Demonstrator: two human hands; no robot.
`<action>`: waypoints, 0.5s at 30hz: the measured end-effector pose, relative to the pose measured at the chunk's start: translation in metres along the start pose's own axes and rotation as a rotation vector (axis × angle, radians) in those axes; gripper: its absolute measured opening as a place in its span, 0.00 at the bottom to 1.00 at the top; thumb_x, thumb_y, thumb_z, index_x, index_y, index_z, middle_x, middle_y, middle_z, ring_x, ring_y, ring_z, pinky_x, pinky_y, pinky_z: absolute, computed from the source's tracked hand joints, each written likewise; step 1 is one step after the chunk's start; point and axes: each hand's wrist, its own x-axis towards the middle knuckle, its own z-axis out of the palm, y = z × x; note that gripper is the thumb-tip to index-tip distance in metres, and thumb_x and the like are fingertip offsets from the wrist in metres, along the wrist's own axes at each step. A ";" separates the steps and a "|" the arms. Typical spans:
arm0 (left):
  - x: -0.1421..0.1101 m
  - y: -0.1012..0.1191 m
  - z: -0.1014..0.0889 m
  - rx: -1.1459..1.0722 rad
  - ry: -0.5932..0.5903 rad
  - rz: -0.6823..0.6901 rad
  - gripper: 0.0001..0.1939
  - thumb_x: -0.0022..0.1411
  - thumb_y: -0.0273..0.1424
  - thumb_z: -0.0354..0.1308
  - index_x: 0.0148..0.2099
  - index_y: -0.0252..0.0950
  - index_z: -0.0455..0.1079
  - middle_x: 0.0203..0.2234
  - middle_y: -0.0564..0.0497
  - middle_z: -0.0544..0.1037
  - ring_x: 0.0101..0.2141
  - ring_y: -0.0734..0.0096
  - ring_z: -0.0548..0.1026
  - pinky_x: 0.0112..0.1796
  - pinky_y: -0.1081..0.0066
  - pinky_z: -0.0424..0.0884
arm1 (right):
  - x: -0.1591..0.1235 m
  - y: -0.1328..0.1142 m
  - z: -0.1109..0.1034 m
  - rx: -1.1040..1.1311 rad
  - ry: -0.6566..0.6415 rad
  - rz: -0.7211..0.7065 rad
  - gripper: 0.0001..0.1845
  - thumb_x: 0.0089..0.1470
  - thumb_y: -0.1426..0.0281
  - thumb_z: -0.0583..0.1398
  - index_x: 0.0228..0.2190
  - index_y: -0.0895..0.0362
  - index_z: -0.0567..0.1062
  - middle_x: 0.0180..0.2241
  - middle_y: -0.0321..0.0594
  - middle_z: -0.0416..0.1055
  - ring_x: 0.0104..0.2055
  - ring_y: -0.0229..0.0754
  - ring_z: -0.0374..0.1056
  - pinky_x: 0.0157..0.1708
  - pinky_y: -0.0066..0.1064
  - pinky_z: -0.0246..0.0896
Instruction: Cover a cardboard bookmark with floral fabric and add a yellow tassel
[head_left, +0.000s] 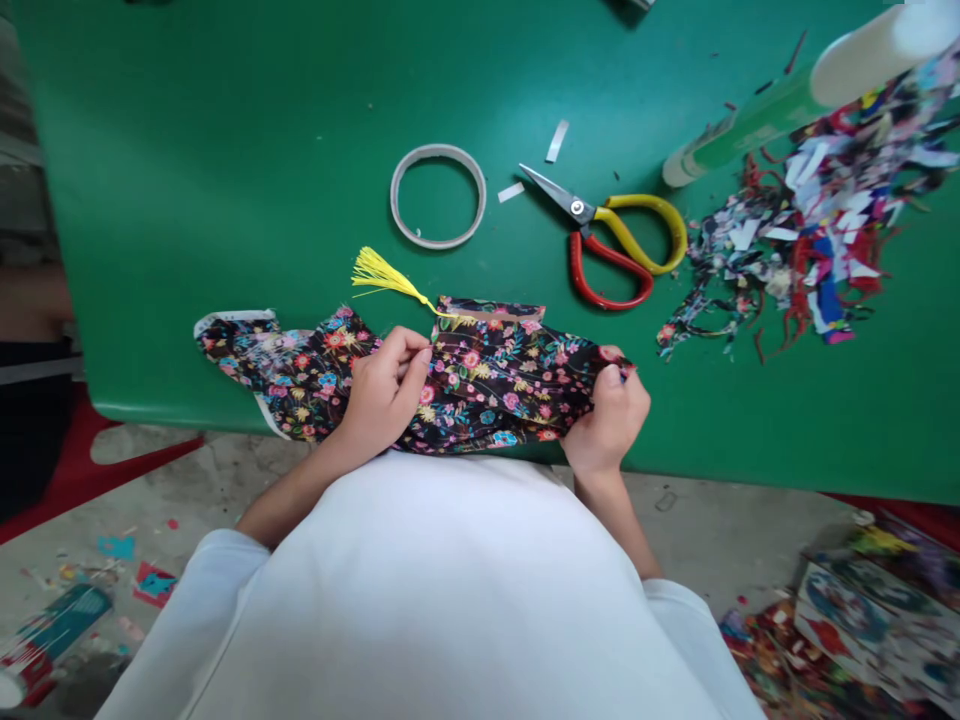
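A black floral cloth (495, 385) lies along the table's near edge, its left end edged in white. My left hand (390, 385) pinches the cloth near its middle, thumb against forefinger. At the cloth's right end, my right hand (609, 410) is closed on the fabric with the thumb on top. A yellow tassel (390, 275) sticks out to the upper left from a folded strip at the cloth's top edge. Beyond the cloth are a roll of tape (438, 197) and scissors (600, 230) with one yellow and one red handle, blades apart.
On the green table (225, 130), two small white strips (556, 141) lie by the scissors. A green and white bottle (780, 110) stands at the right beside a heap of fabric scraps (810, 240). More scraps and a printed box (862, 620) are on the floor.
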 end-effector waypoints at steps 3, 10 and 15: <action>-0.002 -0.004 0.001 -0.115 -0.027 0.002 0.05 0.68 0.29 0.55 0.46 0.40 0.68 0.32 0.55 0.77 0.30 0.82 0.75 0.27 0.83 0.66 | -0.002 0.005 -0.001 -0.004 -0.028 -0.022 0.24 0.62 0.47 0.56 0.29 0.52 0.75 0.22 0.35 0.63 0.24 0.40 0.57 0.26 0.34 0.53; -0.003 -0.003 -0.002 -0.039 -0.043 0.096 0.12 0.66 0.24 0.54 0.42 0.41 0.78 0.35 0.52 0.83 0.36 0.75 0.80 0.36 0.76 0.75 | -0.004 0.009 -0.002 -0.142 0.044 -0.071 0.25 0.65 0.47 0.51 0.32 0.53 0.74 0.24 0.36 0.65 0.26 0.40 0.60 0.28 0.34 0.53; 0.000 0.002 -0.004 0.012 -0.054 0.122 0.14 0.66 0.22 0.54 0.42 0.39 0.80 0.37 0.52 0.85 0.37 0.76 0.82 0.39 0.76 0.76 | -0.005 0.007 -0.002 -0.242 0.070 -0.080 0.23 0.68 0.51 0.51 0.34 0.55 0.75 0.25 0.36 0.66 0.26 0.40 0.60 0.28 0.34 0.53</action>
